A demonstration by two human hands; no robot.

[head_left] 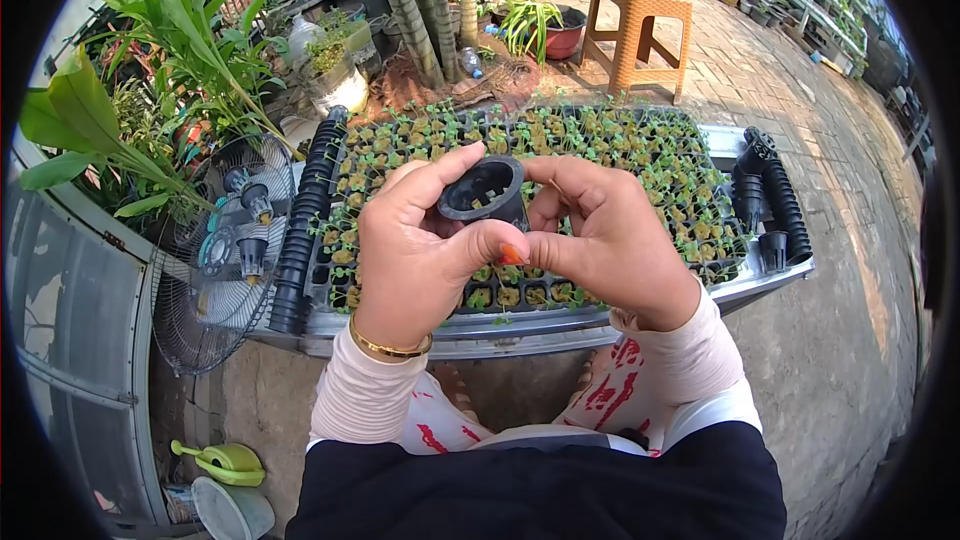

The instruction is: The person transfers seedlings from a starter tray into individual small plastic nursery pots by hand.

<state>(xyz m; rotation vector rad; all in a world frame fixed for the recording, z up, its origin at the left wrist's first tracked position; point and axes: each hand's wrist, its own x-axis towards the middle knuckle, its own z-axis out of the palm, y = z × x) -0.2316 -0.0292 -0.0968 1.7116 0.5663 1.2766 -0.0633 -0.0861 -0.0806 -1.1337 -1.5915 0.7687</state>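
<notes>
My left hand is curled around one side of a small black net pot, its thumb across the front. On the opposite side, my right hand grips the same pot, the two thumbs meeting below its rim. The pot tilts a little toward me, showing slots inside; its lower part is hidden by my fingers. Beneath both hands are black seedling trays filled with small green seedlings in brownish plugs. A long stack of nested black net pots lies along the trays' left side.
More black pots are stacked at the right end of the metal table. A wire fan guard at left bears several planted pots. Beyond are a brown stool and potted plants; a green watering can sits low left.
</notes>
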